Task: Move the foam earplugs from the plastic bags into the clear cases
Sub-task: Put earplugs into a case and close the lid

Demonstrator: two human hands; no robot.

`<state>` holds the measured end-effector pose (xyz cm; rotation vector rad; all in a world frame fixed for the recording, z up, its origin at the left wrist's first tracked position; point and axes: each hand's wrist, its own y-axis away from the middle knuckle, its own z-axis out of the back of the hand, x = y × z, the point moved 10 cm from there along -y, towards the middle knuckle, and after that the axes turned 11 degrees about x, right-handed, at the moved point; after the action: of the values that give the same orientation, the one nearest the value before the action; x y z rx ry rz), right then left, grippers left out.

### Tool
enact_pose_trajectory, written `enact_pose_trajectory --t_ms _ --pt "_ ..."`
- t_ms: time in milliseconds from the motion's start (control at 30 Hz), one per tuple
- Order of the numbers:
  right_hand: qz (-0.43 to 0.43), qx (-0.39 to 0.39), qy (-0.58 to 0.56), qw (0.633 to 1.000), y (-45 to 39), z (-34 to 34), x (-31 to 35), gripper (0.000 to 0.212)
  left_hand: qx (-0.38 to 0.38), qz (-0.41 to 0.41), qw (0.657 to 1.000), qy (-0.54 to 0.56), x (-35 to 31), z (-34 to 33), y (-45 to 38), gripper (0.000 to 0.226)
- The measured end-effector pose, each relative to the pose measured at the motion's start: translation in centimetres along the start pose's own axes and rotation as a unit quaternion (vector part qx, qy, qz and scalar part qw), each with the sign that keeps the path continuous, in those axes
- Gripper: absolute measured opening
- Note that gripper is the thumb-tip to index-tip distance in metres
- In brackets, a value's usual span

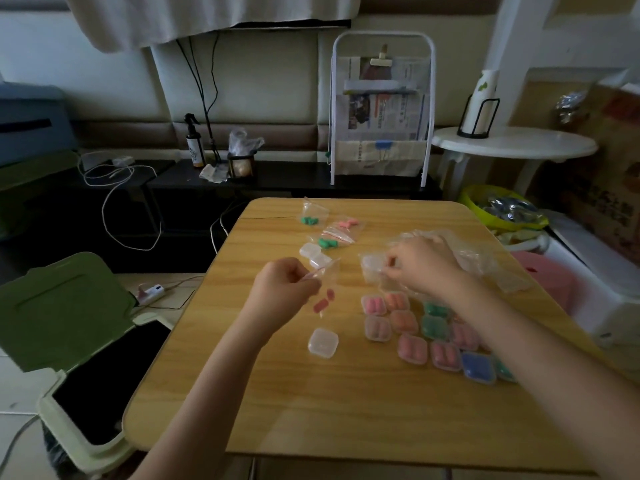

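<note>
My left hand [284, 292] pinches the top of a small clear plastic bag [323, 289] that hangs over the table, with pink foam earplugs [323, 301] low inside it. My right hand [422, 265] grips a clear case [372, 266] just above the table. One shut, clear case [323, 342] lies below the bag. Two more clear cases [313, 254] sit farther back. Three bags, two with green earplugs [310, 220] and one with pink earplugs [346, 224], lie at the far side. Several filled cases [426, 336] lie in rows under my right forearm.
The wooden table [346, 410] has a pile of crumpled clear plastic [478, 254] at its right. A green-lidded bin [69, 341] stands open on the floor to the left. A newspaper rack [381, 112] and a white round table [512, 143] stand behind.
</note>
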<state>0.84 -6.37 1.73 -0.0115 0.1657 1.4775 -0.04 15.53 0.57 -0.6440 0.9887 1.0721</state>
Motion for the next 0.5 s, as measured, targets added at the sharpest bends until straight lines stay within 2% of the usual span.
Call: enact_pose_trajectory --t_ms 67,100,167,233,267,300,367,500 --pt "-0.016 0.008 -0.016 1.0 -0.2 0.0 -0.7 0.055 0.0 0.001 1.0 -0.001 -0.1 -0.1 -0.4 0.011" --pt "-0.016 -0.003 -0.026 1.0 -0.4 0.2 -0.8 0.06 0.002 0.001 1.0 -0.003 -0.2 -0.2 -0.5 0.011" --pt "-0.004 -0.051 -0.031 0.998 -0.8 1.3 -0.5 0.053 0.0 0.0 1.0 -0.01 -0.4 -0.4 -0.6 0.01" --pt "0.016 -0.081 -0.041 0.996 -1.6 2.2 0.5 0.034 -0.013 0.0 1.0 -0.022 -0.7 -0.2 -0.6 0.011" --pt "0.022 -0.071 -0.05 0.996 -2.2 2.3 1.0 0.029 -0.018 0.0 1.0 -0.026 -0.7 -0.1 -0.6 0.011" --pt "0.023 -0.042 -0.049 0.998 -3.0 1.9 1.5 0.031 -0.02 0.001 0.999 -0.026 -0.7 -0.1 -0.6 0.012" --pt "0.009 0.022 -0.019 1.0 -4.5 0.5 2.1 0.042 -0.02 0.002 0.999 -0.026 -0.7 0.0 -0.7 0.011" --pt "-0.064 0.079 0.057 0.993 -6.7 -1.5 1.2 0.07 -0.021 0.003 1.0 -0.023 -0.4 0.3 -0.9 0.011"
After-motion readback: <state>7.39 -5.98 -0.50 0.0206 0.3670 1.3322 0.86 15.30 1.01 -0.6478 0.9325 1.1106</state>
